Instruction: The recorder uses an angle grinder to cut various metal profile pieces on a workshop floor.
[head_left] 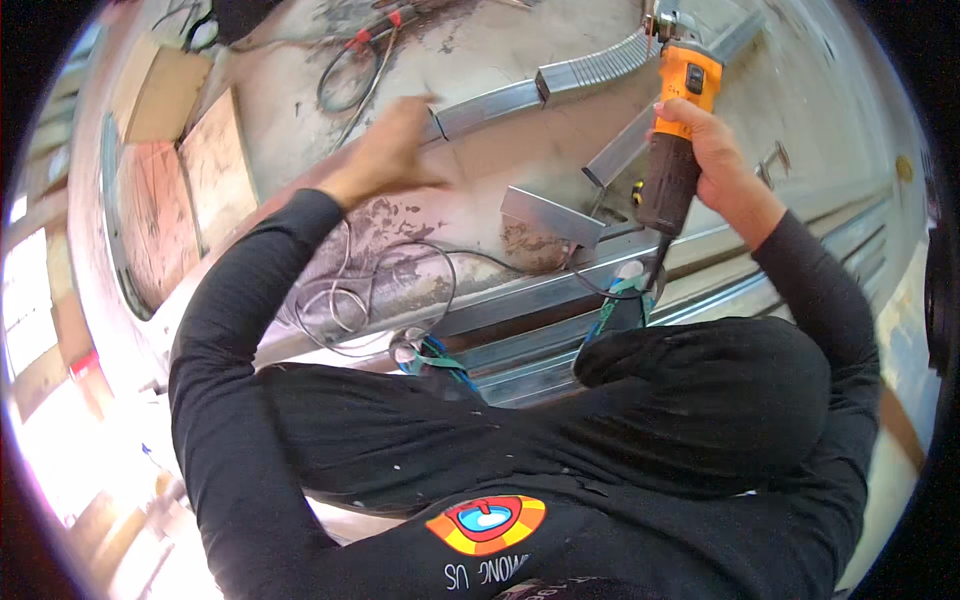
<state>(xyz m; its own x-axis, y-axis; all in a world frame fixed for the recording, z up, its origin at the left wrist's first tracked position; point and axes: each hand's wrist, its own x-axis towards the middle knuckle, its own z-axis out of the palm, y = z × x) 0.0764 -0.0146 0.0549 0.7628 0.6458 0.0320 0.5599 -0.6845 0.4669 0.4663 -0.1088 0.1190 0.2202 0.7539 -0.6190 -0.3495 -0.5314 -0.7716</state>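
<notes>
The right hand (pixel 718 165) is wrapped tight around the dark body of an orange angle grinder (pixel 678 130), held upright with its head just above the end of a long square steel tube (pixel 560 85) lying on the concrete floor (pixel 480 40). The left hand (pixel 392 145) is blurred, fingers loosely open and holding nothing, beside that tube near a cut notch. A short tube offcut (pixel 550 215) lies nearer the person, with loose cables (pixel 380 290) to its left
</notes>
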